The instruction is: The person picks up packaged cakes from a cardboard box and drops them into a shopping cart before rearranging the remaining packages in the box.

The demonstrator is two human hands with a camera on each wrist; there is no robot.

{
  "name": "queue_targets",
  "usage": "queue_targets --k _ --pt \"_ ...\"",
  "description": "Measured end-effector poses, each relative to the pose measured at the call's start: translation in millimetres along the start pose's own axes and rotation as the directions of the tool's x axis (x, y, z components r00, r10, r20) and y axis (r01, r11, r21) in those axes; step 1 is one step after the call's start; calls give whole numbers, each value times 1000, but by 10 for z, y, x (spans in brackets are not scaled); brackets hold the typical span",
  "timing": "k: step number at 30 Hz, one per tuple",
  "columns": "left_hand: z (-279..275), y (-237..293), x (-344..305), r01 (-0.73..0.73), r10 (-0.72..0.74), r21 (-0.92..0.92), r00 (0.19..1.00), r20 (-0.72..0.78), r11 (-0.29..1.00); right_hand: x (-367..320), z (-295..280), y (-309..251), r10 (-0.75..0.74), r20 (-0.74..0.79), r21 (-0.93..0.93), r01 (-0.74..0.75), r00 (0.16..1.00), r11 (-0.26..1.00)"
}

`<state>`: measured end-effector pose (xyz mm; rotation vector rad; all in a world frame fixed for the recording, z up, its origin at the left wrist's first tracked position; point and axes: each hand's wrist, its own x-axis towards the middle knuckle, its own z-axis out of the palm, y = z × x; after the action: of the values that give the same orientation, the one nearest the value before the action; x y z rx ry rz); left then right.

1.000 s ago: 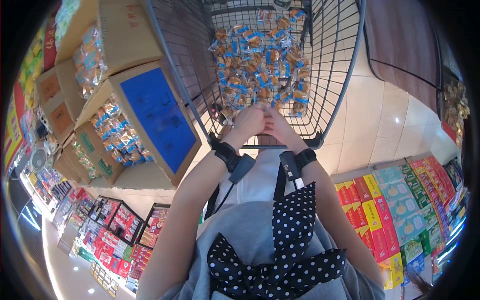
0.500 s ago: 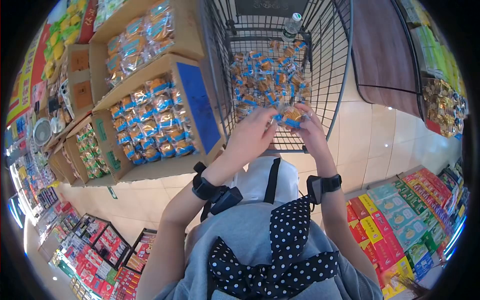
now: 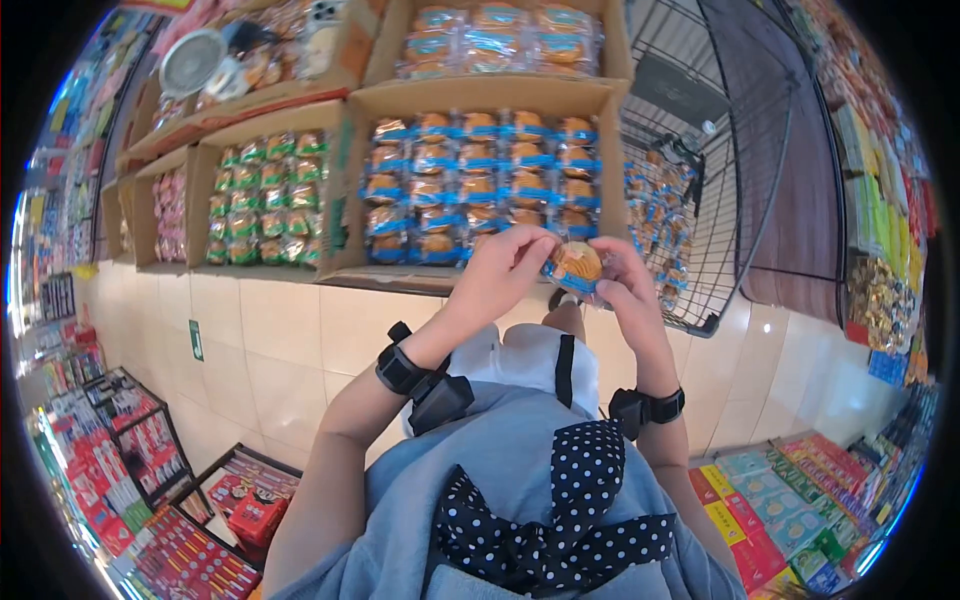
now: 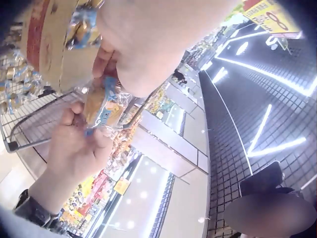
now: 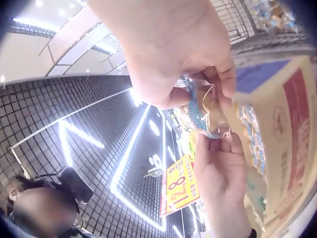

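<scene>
A clear packet with a round golden pastry and a blue band (image 3: pixel 577 265) is held between both hands, in front of the box of like packets (image 3: pixel 480 170). The left hand (image 3: pixel 505 270) pinches its left edge and the right hand (image 3: pixel 632 290) pinches its right side. The left wrist view shows the packet (image 4: pixel 103 106) upright between the left hand (image 4: pixel 143 44) and the right hand (image 4: pixel 77 148). From the right wrist, the packet (image 5: pixel 205 106) lies between the right hand (image 5: pixel 173 54) and the left hand (image 5: pixel 223 171).
A shopping cart (image 3: pixel 745 220) with several blue-banded packets stands to the right of the boxes. Boxes of green-banded packets (image 3: pixel 268 200) and pink packets (image 3: pixel 171 215) are on the left. Stacked coloured cartons (image 3: pixel 750 520) lie at the lower right, and shelved goods (image 3: pixel 200 550) at the lower left.
The head view has swung left, so the boxes now fill the middle and the cart is at the right. The hands came apart from over the cart and hold a packet before the boxes.
</scene>
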<state>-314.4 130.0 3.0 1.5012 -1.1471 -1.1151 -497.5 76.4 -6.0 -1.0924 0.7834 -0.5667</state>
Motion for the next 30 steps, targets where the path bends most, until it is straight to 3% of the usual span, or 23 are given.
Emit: queue_targets --k 3,6,7,10,16,20,25,28,30 --pt "-391 -147 -162 -61 59 -10 993 -101 998 133 415 8 -21 39 14 21 999 1000" --pt "-756 -231 -333 16 -19 -23 989 -145 1000 239 800 5 -1 71 30 -1 997 1000" --pt "-866 -286 -369 1 -4 -22 990 -143 1000 286 876 36 16 101 -4 -15 995 1000" --pt "-1151 -270 -490 164 -170 -122 985 -40 979 400 1071 97 84 102 -68 -77 991 995" --pt "-1679 -584 -417 13 17 267 994 -110 964 553 1106 139 156 -93 -114 -166 983 979" --pt "-1860 -790 -276 -36 65 416 996 -55 909 798 1031 173 233 -168 -203 -265 958 943" --pt "-1925 -1071 -73 -41 -26 554 993 113 832 1205 1143 349 359 -89 -349 -366 929 862" --pt "-1926 -1201 39 -30 -102 606 978 182 795 1444 1225 508 500 -87 -408 -488 862 771" --pt "-1916 -1180 80 -32 -124 618 970 207 785 1578 1167 755 501 -47 -322 -488 864 811"
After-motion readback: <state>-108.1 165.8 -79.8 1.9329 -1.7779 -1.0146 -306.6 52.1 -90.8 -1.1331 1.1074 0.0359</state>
